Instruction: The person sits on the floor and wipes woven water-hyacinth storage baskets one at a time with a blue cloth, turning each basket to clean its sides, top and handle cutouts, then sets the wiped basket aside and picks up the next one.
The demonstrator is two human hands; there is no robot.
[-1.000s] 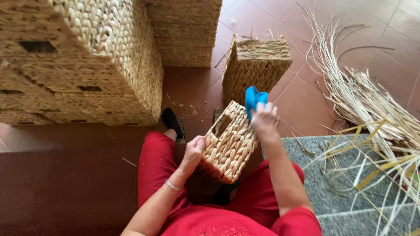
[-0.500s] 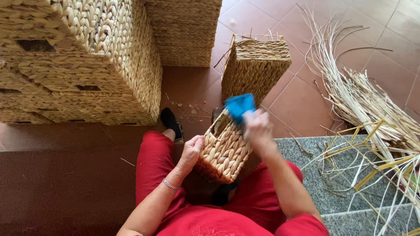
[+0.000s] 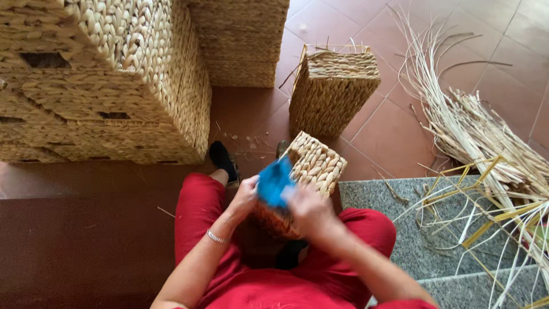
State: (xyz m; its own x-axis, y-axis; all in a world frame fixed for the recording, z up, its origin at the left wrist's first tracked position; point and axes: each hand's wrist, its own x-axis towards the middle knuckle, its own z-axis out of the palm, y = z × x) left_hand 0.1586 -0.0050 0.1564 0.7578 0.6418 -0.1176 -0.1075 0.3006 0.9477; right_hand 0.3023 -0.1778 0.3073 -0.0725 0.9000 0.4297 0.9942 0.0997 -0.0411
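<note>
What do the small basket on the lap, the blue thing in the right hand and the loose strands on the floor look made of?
Small basket: thick plaited plant fibre, matte tan, with chunky braids showing. Blue thing in the right hand: blurred, plain bright blue; plastic or cloth, cannot tell. Loose strands: dry pale straw-like stalks, unwoven. The left hand steadies the basket.

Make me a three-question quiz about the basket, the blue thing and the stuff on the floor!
1. Where is the small basket?
A. on the person's lap
B. on top of the big stack
C. hanging on a wall

2. What colour is the tool?
A. yellow
B. blue
C. green

3. How does the left hand stand?
A. flat on the floor
B. raised in the air
C. against the small basket

Answers: 1 A, it rests between the red trouser legs. 2 B, it shows bright blue by the right hand. 3 C, its fingers press the basket's side.
</note>
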